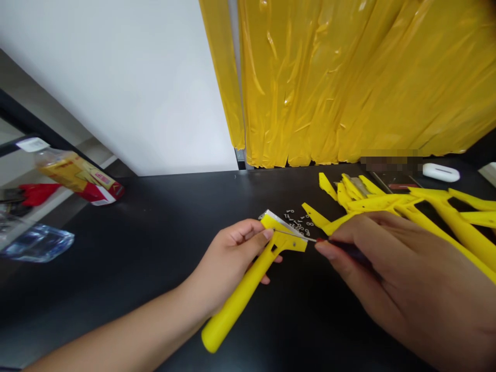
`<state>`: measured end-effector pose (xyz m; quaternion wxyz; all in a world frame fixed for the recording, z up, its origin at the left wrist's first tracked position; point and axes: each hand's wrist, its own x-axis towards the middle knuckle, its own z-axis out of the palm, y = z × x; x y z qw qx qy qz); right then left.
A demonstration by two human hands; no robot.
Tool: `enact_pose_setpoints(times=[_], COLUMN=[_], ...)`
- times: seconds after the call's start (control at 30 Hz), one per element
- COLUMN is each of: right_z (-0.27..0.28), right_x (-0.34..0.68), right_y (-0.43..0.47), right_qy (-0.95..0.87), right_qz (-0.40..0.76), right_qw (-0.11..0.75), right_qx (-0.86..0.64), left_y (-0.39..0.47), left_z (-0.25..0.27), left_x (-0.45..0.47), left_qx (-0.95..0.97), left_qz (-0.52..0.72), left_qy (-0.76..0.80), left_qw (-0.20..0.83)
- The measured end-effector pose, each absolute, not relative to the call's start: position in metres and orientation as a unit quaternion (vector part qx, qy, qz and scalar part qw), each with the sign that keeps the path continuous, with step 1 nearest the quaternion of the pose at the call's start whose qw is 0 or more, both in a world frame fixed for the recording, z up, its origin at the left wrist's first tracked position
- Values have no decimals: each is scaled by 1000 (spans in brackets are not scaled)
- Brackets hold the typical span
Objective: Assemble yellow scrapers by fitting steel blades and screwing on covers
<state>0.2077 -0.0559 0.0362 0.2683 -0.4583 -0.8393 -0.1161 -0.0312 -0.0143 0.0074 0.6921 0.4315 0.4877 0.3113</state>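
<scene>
My left hand (pixel 236 248) is closed around the upper part of a yellow plastic scraper (pixel 242 289), its thumb on the wide head and its round handle slanting down toward me. A metal blade (pixel 281 219) shows along the far edge of the head. In my right hand (pixel 403 274) is a screwdriver (pixel 300 236), mostly covered by the fingers. Its thin shaft crosses the scraper head, with the tip at a spot near my left thumb. Another small screw or hole shows near the head's right corner. Just behind lie loose small screws and nuts (pixel 298 226).
Several more yellow scraper handles (pixel 416 206) are heaped on the black table (pixel 127 289) at the right. A white case (pixel 440 172) lies behind them. At the left are a drink bottle (pixel 79 175) and a clear plastic container (pixel 42 243). Yellow plastic sheeting (pixel 349 77) hangs behind.
</scene>
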Motion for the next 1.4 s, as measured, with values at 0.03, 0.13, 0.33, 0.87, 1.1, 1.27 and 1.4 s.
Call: enact_pose_setpoints(times=[0.03,0.13,0.33,0.87,1.1,1.27,1.4], right_z=[37,39,37,40,34,31,37], right_x=[207,205,203,203,206,205,202], right_y=[-56,-57,-59,-55,-51,-52,-51], right_qy=[-838,-837,-828,-816,-827,-840,-790], right_qz=[-123,-111,-129,-147,-149,-98,138], right_qw=[270,282,293,293,266,268,305], right_qx=[-458,-455,-461,-476,-472,-461,-513], left_y=[-14,-15,-15,-25,-24,-22,-20], left_z=[8,8,9,20,16,15,14], left_x=[-31,-31,-32,-28,-30,-30,-31], left_qx=[435,437,448,458,423,433,461], left_qz=[310,308,307,386,438,453,455], left_qy=[488,492,495,467,496,502,501], left_qw=[690,687,678,651,619,596,574])
